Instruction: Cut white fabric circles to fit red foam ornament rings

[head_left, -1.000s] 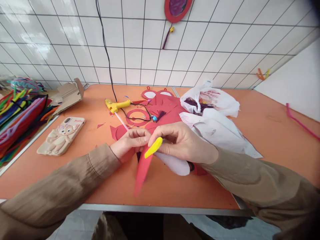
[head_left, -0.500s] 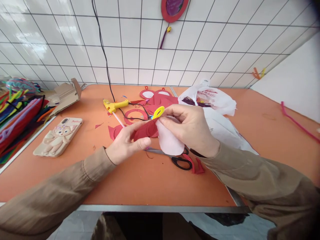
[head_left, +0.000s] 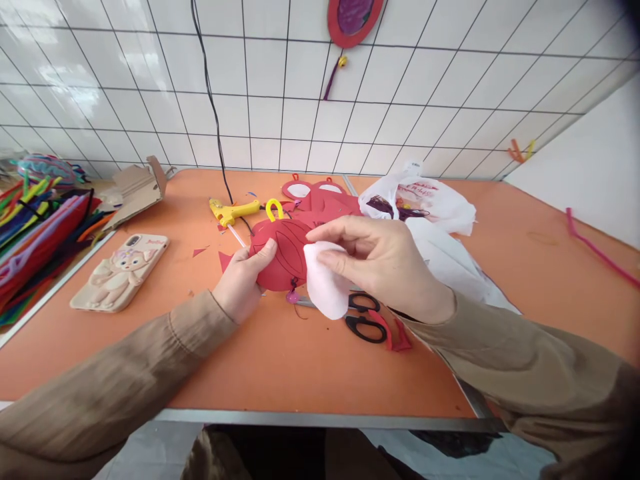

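My left hand (head_left: 243, 283) pinches the lower left edge of a red foam oval (head_left: 287, 257) with a yellow loop (head_left: 273, 208) at its top, held upright and facing me above the orange table (head_left: 280, 363). My right hand (head_left: 385, 263) grips a pale pink oval piece (head_left: 324, 287) just right of the red one; the two pieces sit side by side, barely apart. Black-handled scissors (head_left: 365, 319) lie on the table under my right hand.
A yellow glue gun (head_left: 231, 212) with a black cord lies behind the red oval, among red foam cut-outs (head_left: 320, 197). A phone (head_left: 120, 270) in a cartoon case lies at the left, coloured pipe cleaners (head_left: 35, 230) beyond it. White plastic bags (head_left: 430, 200) lie at the right.
The red oval has turned from edge-on to facing me, its yellow loop now on top. The pink piece has come away from it in my right hand, uncovering the scissors.
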A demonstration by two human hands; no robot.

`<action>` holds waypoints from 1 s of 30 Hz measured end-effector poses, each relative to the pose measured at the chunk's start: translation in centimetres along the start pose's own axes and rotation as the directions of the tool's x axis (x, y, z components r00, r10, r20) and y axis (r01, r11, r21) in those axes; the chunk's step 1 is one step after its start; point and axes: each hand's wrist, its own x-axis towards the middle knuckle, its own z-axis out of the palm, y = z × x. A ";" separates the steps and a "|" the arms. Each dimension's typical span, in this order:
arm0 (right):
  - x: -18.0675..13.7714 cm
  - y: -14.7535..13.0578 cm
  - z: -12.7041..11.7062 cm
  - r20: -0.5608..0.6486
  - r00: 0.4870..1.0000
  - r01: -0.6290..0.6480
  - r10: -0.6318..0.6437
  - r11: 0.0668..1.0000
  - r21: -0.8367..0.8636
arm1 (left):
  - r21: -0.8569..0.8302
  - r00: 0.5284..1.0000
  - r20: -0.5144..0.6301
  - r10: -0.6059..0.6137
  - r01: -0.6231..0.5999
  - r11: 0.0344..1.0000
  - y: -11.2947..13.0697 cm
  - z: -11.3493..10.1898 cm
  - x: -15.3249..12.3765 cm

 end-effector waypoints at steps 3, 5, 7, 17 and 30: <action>-0.4 -0.5 0.1 0.091 0.996 -0.019 0.015 0.999 0.043 | -0.025 0.999 -0.006 -0.042 0.041 0.999 0.0 0.1 -0.1; -0.7 -0.7 0.3 0.118 0.993 -0.016 0.006 0.996 0.085 | -0.042 0.998 -0.003 -0.065 0.065 0.997 -0.1 0.1 -0.2; -0.8 -0.7 0.5 0.142 0.990 -0.009 -0.007 0.994 0.113 | -0.068 0.997 0.013 -0.081 0.082 0.994 -0.2 0.0 -0.2; 0.3 1.5 0.3 -0.094 0.978 0.162 -0.188 0.959 -0.232 | -0.134 0.991 0.031 -0.133 0.136 0.982 -0.3 -0.1 -0.1; 0.0 1.6 1.5 -0.060 0.957 0.248 -0.283 0.908 -0.337 | -0.062 0.923 0.345 -0.172 0.205 0.977 -1.2 -0.1 -0.3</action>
